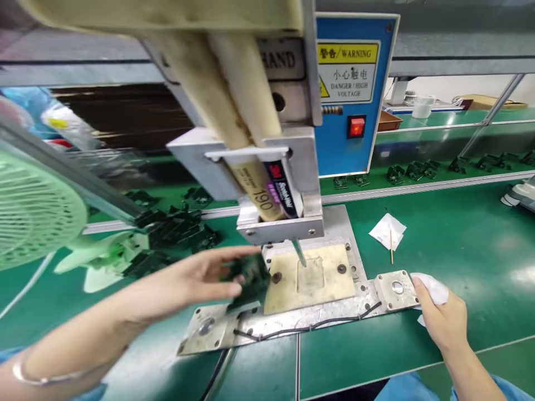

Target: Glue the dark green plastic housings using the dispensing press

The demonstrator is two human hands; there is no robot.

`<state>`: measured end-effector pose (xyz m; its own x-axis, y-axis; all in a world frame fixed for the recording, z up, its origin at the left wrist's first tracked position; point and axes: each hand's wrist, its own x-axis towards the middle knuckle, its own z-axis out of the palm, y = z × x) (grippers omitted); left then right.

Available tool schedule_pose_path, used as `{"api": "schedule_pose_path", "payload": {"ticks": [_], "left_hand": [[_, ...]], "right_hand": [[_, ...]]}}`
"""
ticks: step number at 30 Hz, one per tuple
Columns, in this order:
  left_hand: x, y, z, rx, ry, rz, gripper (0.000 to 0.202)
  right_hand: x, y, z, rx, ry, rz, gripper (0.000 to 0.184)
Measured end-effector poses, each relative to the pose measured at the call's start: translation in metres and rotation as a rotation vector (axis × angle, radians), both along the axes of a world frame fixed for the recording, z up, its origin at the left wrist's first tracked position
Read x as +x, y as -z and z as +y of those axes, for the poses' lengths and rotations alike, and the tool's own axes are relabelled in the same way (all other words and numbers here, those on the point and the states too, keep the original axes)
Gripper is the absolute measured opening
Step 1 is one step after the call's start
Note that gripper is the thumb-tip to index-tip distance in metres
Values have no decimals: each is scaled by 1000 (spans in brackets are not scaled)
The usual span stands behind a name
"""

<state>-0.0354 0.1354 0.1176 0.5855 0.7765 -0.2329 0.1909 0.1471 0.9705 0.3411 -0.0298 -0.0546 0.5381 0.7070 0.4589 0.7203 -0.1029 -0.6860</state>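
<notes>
Nearest the camera, the cream upper body (188,14) of an adhesive dispenser jutted across the top, above a twin-barrel cartridge (254,189) reading "3M", "Scotch-Weld" and "190". Its nozzle (299,253) pointed down at the recess in a cream fixture block (334,284), leaving little room between tip and block. Beside the block's left edge, the left hand (200,278) pinched a blurred dark green board (253,281) between thumb and fingers, apart from the nozzle. At the right end of the metal base plate (288,323), by the round button (397,287), the right hand (445,314) gripped a white wipe (434,288), thumb pressed on it; how its hidden fingers lay, I could not tell. Green bench (480,234) spread beyond that end, past a white sheet (387,231) with a wooden stick (392,248). The blue control box (338,142) warned "警告/WARNING", "小心触电" and "DANGER! HIGH VOLTAGE"; a partly covered nameplate (284,60) showed "HAND".
</notes>
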Motion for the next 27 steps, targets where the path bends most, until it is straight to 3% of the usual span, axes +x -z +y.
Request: {"api": "schedule_pose_path", "payload": {"ticks": [2,5,10,16,19,22,24,27], "left_hand": [[13,15,-19,-65,-11,-18,67],[39,37,-38,-170,-9,-55,65],[56,58,-28,-292,-17,-37,50],[61,79,-6,80,31,-26,61],[60,81,-9,305,99,158,66],[43,70,-17,573,114,419,84],[21,62,-23,700,3,548,92],[-24,63,-33,669,-293,605,79]], "right_hand": [[0,2,0,-8,31,28,50],[1,5,-1,-24,63,59,54],[5,7,-2,-47,50,96,54],[3,7,2,-41,79,205,56],[1,6,2,-62,119,294,56],[1,2,0,-140,203,413,60],[0,-2,0,-198,251,483,65],[-6,-12,5,-232,191,596,69]]}}
